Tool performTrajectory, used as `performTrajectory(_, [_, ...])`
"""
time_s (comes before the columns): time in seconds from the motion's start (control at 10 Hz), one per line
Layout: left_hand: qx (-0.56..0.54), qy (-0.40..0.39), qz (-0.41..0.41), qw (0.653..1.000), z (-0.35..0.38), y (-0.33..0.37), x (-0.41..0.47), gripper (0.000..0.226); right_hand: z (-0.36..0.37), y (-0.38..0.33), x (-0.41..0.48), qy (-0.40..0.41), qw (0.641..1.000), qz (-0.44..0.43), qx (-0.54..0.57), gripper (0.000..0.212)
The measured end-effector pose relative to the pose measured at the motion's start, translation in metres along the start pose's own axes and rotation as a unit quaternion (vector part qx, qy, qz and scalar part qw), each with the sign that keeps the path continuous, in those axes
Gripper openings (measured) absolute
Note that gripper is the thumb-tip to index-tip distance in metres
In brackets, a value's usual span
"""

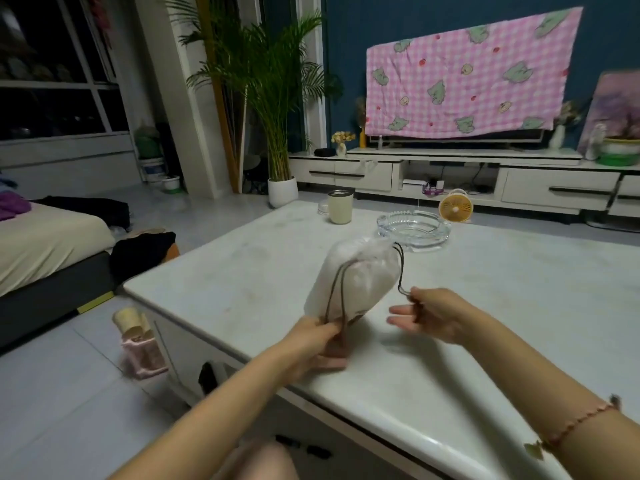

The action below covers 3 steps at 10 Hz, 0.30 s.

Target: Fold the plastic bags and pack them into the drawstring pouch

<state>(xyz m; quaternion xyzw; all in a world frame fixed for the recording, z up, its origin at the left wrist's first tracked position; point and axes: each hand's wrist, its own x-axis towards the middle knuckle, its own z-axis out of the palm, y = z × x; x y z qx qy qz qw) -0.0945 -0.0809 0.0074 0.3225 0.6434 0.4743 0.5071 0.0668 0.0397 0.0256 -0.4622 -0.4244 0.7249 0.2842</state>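
Observation:
A pale pink drawstring pouch [360, 282] lies bulging on the white table [485, 306], its gathered mouth pointing away from me. White plastic shows at that mouth; the bags inside are hidden. My left hand [315, 341] grips the pouch's near end together with a loop of the dark brown cord [337, 292]. To the right of the pouch, my right hand [426, 315] pinches the other cord loop [401, 271], its lower fingers stretched out toward the left.
A glass ashtray [414, 228] sits just behind the pouch. A cream cup [340, 206] stands near the table's far edge. A small orange fan [456, 206] is past it. The table's left edge drops to the floor, where a pink basket [142, 351] stands.

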Motion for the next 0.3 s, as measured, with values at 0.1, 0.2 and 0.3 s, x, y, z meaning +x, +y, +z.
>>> performTrajectory(0.1, [0.001,0.019,0.048,0.999,0.023,-0.001,0.018,0.031,0.012,0.014,0.0,-0.031,0.999,-0.002,0.01,0.024])
performTrajectory(0.2, [0.148,0.097,0.097,0.979,0.026,-0.011,0.038,0.027,-0.003,0.015,0.01,0.056,0.995,0.0,0.081,0.028])
performTrajectory(0.3, [0.206,0.172,0.102,0.958,0.007,-0.02,0.048,0.031,-0.031,0.018,0.007,0.128,0.989,0.012,0.068,0.018])
